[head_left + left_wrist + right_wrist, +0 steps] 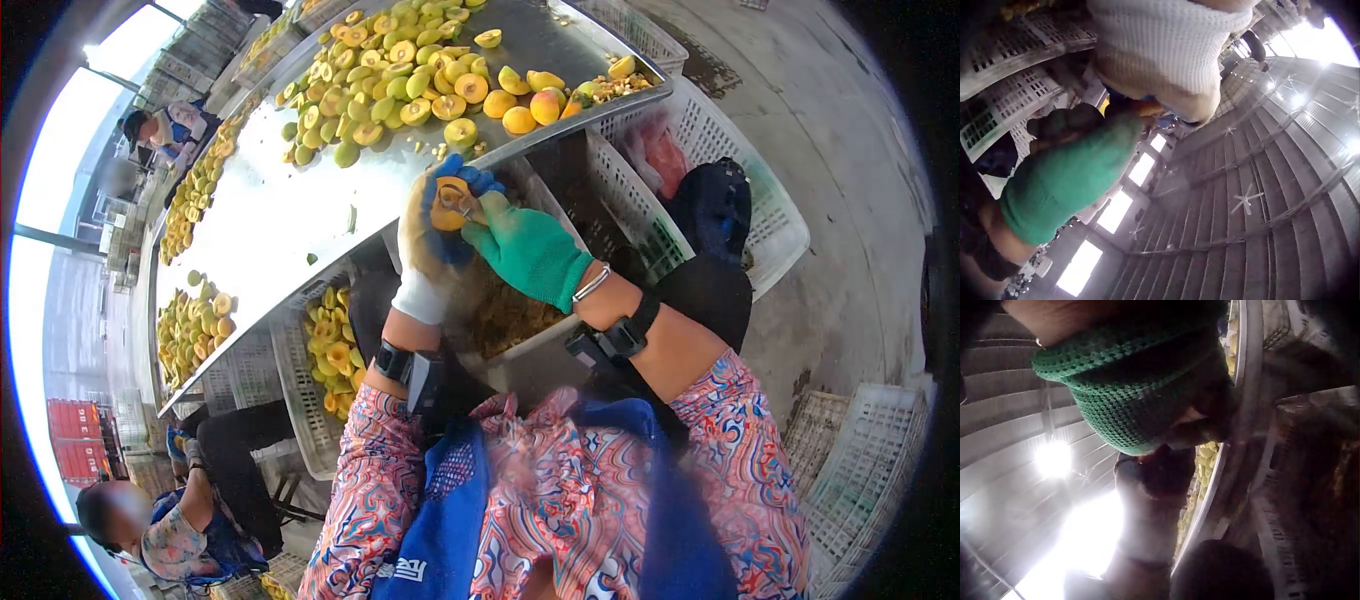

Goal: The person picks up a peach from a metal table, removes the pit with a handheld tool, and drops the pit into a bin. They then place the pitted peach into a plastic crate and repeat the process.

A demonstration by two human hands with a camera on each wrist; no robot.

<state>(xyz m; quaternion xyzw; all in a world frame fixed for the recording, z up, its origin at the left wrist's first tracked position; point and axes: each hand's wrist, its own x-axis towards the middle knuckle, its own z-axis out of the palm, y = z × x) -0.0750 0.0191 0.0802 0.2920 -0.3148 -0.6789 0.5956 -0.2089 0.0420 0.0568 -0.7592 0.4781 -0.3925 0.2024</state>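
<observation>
My left hand (428,240), in a white knit glove with blue-coated fingers, grips a halved peach (450,204) with its orange cut face turned up. My right hand (527,250) wears a green knit glove. Its curled fingers pinch a small curved metal tool (468,206) against the cut face; most of the tool is hidden by the glove. Both hands meet over the crates near the metal table's front edge. In the left wrist view the green glove (1072,175) reaches in under the white one (1154,56). The right wrist view shows the green glove (1125,394) dark and close up.
Many halved peaches (400,85) lie piled on the metal table (300,210), with pits (605,88) at its corner. White plastic crates (640,205) stand below, one holding peach pieces (335,340). Two other people (180,130) sit along the table at left. Stacked crates (860,480) are at right.
</observation>
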